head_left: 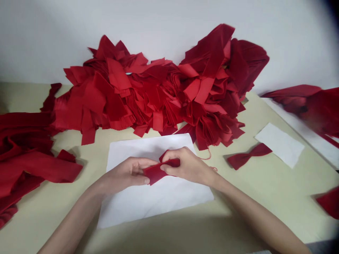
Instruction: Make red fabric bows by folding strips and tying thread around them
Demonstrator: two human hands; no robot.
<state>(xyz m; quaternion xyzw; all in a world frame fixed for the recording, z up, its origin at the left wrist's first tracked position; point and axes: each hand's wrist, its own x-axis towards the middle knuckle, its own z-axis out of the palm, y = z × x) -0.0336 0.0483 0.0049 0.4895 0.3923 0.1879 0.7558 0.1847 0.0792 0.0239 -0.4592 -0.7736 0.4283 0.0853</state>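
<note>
1. Fabric strip (pixel 156 171), deep red and soft-looking, sits at the centre of the frame, bunched between both hands and just above a white paper sheet (pixel 156 208).
2. Left hand (pixel 125 173) comes in from the lower left. Its fingers (pixel 141 163) lie close together and press on the strip's left part, with the thumb hidden.
3. Right hand (pixel 186 165) comes in from the lower right. Its thumb and fingers (pixel 172 154) are clamped on the strip's right part, pinching it into a fold.
4. Red thread (pixel 209 156) trails from beside the right hand across the cream table (pixel 265 211).
5. Large fabric pile (pixel 159 91), made of many red strips, rises against a white wall (pixel 265 35) at upper centre.
6. Red fabric heap (pixel 26 151) fills the left edge.
7. Pinched red bow (pixel 249 156) lies at centre right, just beside a white paper piece (pixel 279 144).
8. Blurred red cloth (pixel 309 106) lies at the upper right, and another red piece (pixel 329 203) sits at the lower right edge.
</note>
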